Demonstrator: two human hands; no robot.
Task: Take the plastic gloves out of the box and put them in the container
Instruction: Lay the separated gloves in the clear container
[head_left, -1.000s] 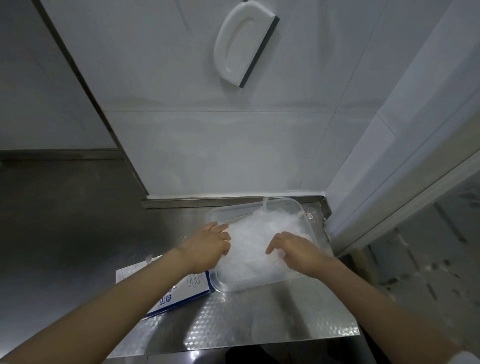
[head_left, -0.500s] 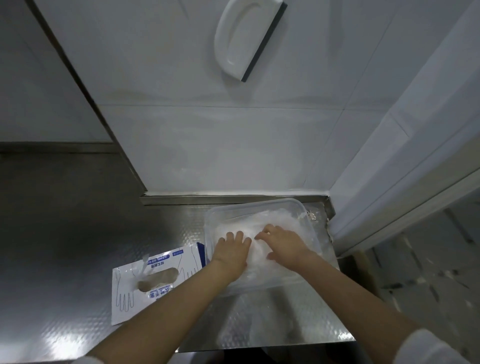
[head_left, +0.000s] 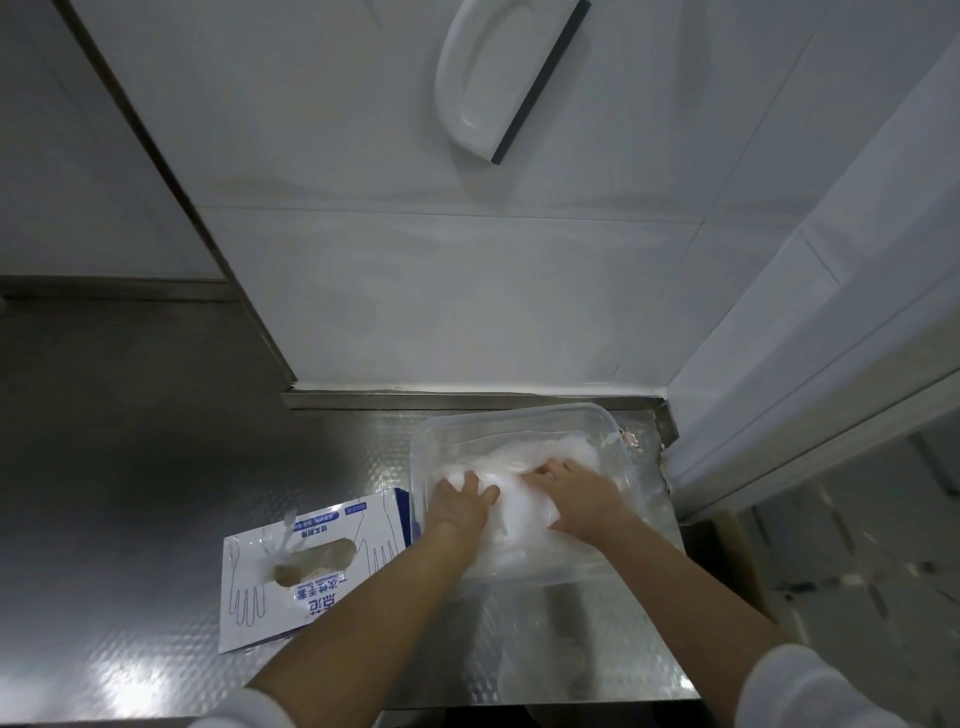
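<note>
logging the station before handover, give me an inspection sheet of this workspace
surface: steel counter, embossed, glare near left
job's things: box lies flat left of the container, opening up; gloves piled inside the clear container
clutter: small pale bit by the container's far right corner, too small to tell
grips: left hand flat on the gloves; right hand presses them, fingertips partly buried
cables: nothing seen
surroundings: white tiled wall with a squeegee on it; floor at right

The box (head_left: 332, 592) is showing blue Chinese print, upside down to the camera, reading 一次性手套, with smaller lines nearby too blurred to read.
</note>
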